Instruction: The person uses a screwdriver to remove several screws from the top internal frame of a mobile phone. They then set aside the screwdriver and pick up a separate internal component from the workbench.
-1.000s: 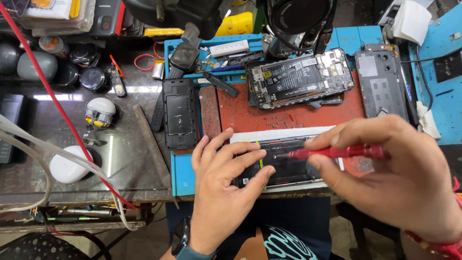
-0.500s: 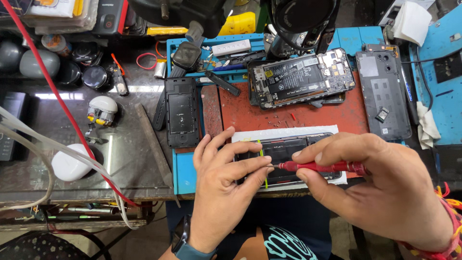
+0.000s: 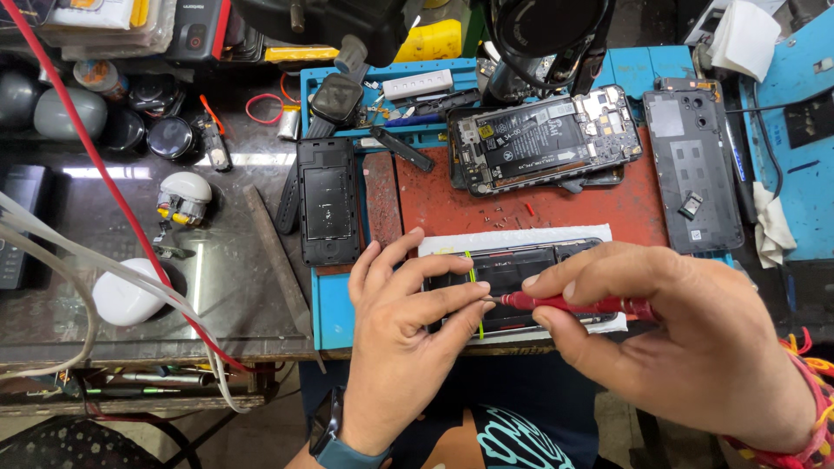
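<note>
Far left: 2 grey rounded objects [image 3: 48, 108], cut off by the frame edge and hard to identify. 1 red cable [image 3: 104, 178] crosses the desk [image 3: 234, 287] diagonally; its lower end is lost below the edge. 1 white earbud case [image 3: 128, 293], shut, contents hidden. 1 black phone frame [image 3: 327, 202], lying flat.

Centre: 1 blue tool tray [image 3: 382, 95] holds small tools and a white strip; individual pieces too crowded to count. Left hand [image 3: 404, 334], fingers spread, presses down on the near opened phone [image 3: 521, 269], covering its left end. This phone lies on a white sheet on the red mat [image 3: 539, 208] at the desk's near edge.

Right of centre: 1 opened phone with its battery exposed [image 3: 543, 139]. Right hand [image 3: 686, 339], grip clenched around 1 red screwdriver [image 3: 565, 304]; the tip meets the near phone beside the left fingertips, the handle's end is hidden in the palm.

Right: 1 dark back cover [image 3: 695, 169].
</note>
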